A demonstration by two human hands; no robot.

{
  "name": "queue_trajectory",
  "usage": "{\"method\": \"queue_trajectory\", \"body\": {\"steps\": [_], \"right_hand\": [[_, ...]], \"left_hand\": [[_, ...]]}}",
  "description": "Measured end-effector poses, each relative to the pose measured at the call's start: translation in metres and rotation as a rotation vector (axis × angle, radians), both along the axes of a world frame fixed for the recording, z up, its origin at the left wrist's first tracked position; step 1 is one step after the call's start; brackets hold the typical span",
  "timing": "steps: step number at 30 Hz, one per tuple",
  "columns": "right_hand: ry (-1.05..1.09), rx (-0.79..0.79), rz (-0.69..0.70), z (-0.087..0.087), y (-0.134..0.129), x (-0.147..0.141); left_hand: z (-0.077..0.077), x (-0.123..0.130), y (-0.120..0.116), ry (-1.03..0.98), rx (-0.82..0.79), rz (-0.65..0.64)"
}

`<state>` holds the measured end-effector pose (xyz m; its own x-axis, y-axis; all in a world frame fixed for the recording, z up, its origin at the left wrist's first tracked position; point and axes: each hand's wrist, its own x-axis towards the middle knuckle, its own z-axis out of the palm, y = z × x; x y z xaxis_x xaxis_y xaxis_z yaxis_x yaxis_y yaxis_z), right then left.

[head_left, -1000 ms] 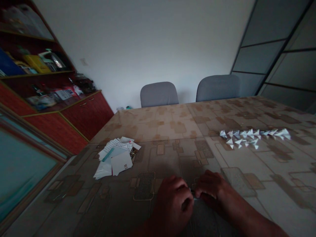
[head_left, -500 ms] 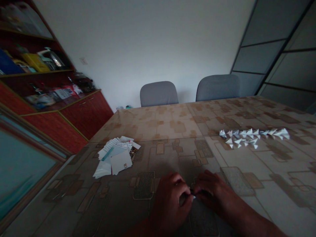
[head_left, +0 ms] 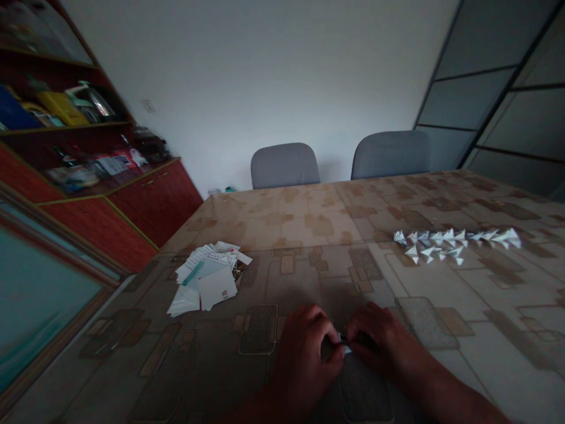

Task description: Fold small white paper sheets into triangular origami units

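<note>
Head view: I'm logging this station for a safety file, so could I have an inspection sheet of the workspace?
Surface: patterned table, unevenly lit.
Job's things: small pale piece, mostly hidden in the grip; folded pale pieces in two rows, right.
Clutter: loose, overlapping pile of white cards, left.
Hands: left hand and right hand both pinch the small pale piece.
Cables: nothing seen.
Surroundings: two grey chairs, red-brown cabinet, pale wall.

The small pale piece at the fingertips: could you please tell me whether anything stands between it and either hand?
Nothing visible does: the left hand and right hand both have fingertips at the small pale piece, hiding most of it. The white cards and folded paper pieces lie apart from the hands.
</note>
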<state>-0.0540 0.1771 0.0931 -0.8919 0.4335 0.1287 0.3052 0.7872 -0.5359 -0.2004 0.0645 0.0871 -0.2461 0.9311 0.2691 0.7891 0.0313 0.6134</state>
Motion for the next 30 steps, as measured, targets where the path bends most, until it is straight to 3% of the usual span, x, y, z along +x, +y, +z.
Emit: {"method": "queue_trajectory", "body": {"steps": [12,17,22,25,30], "right_hand": [[-0.042,-0.025,-0.002,0.002,0.000,-0.002],[-0.035,-0.036,-0.027,0.001,-0.001,-0.002],[-0.021,-0.019,-0.041,-0.003,-0.001,-0.002],[-0.020,-0.011,-0.050,-0.003,-0.002,-0.001],[-0.024,-0.006,-0.104,0.000,-0.002,-0.002]], "left_hand": [[0.003,-0.011,-0.007,-0.005,-0.017,-0.056],[0.008,-0.018,-0.019,0.281,0.119,-0.214],[0.003,-0.017,-0.022,0.617,0.269,-0.305],[0.001,-0.017,-0.021,0.661,0.249,-0.324],[-0.002,-0.017,-0.021,0.570,0.168,-0.298]]}}
